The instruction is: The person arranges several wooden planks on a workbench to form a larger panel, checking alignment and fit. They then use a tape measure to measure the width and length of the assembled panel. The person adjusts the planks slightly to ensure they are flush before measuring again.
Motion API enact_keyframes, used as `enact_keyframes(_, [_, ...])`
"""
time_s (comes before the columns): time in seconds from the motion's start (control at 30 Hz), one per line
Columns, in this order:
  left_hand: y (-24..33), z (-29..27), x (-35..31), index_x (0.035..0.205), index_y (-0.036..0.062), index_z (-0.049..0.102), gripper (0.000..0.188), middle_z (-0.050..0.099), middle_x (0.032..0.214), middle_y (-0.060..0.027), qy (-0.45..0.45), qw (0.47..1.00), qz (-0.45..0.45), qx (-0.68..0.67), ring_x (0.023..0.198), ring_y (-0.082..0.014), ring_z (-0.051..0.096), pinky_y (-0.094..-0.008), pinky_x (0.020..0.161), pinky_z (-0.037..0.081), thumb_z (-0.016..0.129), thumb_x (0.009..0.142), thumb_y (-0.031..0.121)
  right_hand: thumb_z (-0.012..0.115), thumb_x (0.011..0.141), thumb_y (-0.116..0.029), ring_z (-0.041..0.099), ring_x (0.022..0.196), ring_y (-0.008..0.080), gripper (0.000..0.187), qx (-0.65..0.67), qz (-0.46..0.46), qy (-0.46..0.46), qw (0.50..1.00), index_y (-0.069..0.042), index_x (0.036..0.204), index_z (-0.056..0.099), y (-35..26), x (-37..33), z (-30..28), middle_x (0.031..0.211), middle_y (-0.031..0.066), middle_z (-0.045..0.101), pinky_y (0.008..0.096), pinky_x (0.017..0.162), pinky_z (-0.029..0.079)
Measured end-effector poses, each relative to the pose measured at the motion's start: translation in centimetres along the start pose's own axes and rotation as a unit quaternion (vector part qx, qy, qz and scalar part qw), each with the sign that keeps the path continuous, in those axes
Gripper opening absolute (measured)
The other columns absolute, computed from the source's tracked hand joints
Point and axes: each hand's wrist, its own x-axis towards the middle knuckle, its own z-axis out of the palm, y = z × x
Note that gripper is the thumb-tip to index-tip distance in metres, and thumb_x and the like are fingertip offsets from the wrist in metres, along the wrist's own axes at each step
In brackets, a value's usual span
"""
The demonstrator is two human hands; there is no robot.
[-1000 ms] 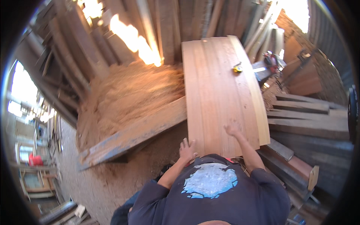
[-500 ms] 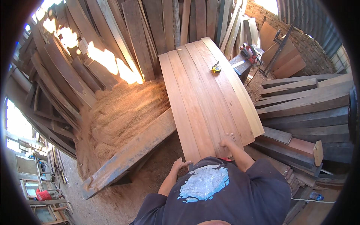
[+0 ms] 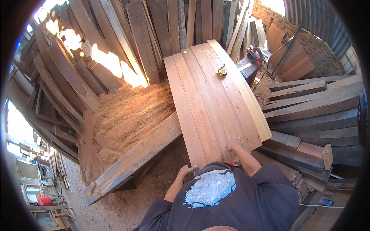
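Several long reddish-brown boards lie side by side, edges together, with a paler board along their right side. My right hand rests on top of the boards near their close end, fingers apart and holding nothing. At the near left corner my left hand is bent, its fingers against a small dark piece beside the board edge; what it is I cannot make out. A yellow and black tape measure sits on the boards toward the far end. Something red shows by my torso, mostly covered by my shirt.
A thick, dusty beam slants along the left, with a sawdust heap behind it. Planks lean along the back. A red power tool with a cord stands at the far right. Stacked timber lies on the right.
Hardly anything differs. The view has shifted very slightly; both hands keep their places at the near end of the boards, and the tape measure stays put.
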Motion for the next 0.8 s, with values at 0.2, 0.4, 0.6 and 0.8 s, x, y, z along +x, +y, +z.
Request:
enact_keyframes(0.2, [0.3, -0.2, 0.1, 0.149, -0.0083, 0.037, 0.13, 0.039, 0.153, -0.0302, 0.003, 1.0, 0.007, 0.024, 0.143, -0.0388, 0.04, -0.0463, 0.115, 0.038, 0.075, 0.062, 0.08, 0.068, 0.087, -0.054, 0.023, 0.148, 0.0474, 0.101, -0.004, 0.001, 0.004, 1.0, 0.007, 0.154, 0.024, -0.1, 0.0, 0.0, 0.16, 0.0347, 0.014, 0.0548, 0.117, 0.029])
enact_keyframes(0.4, [0.0, -0.5, 0.3, 0.149, -0.008, 0.038, 0.131, 0.039, 0.153, -0.0294, -0.003, 1.0, -0.001, 0.017, 0.143, -0.0376, 0.04, -0.0456, 0.115, 0.038, 0.075, 0.061, 0.081, 0.068, 0.087, -0.055, 0.023, 0.148, 0.0472, 0.1, 0.002, 0.0, 0.002, 1.0, 0.007, 0.153, 0.026, -0.4, -0.1, -0.1, 0.161, 0.0341, 0.014, 0.0547, 0.118, 0.028])
enact_keyframes(0.6, [0.8, -0.3, -0.3, 0.148, -0.0082, 0.04, 0.13, 0.041, 0.152, -0.0297, 0.01, 1.0, 0.004, 0.024, 0.142, -0.0375, 0.042, -0.0444, 0.115, 0.039, 0.075, 0.06, 0.081, 0.068, 0.086, -0.052, 0.024, 0.147, 0.046, 0.097, -0.005, 0.015, 0.007, 1.0, 0.007, 0.152, 0.028, -0.2, 0.5, 0.3, 0.16, 0.0333, 0.016, 0.0542, 0.116, 0.03])
enact_keyframes(0.8, [0.1, -0.6, 0.5, 0.148, -0.0089, 0.038, 0.131, 0.042, 0.151, -0.03, -0.008, 1.0, 0.001, 0.022, 0.142, -0.0377, 0.043, -0.0439, 0.114, 0.04, 0.075, 0.06, 0.081, 0.069, 0.086, -0.049, 0.026, 0.146, 0.0449, 0.094, -0.011, 0.006, 0.019, 1.0, 0.008, 0.15, 0.031, -0.5, 0.6, 0.5, 0.159, 0.032, 0.02, 0.0524, 0.114, 0.034])
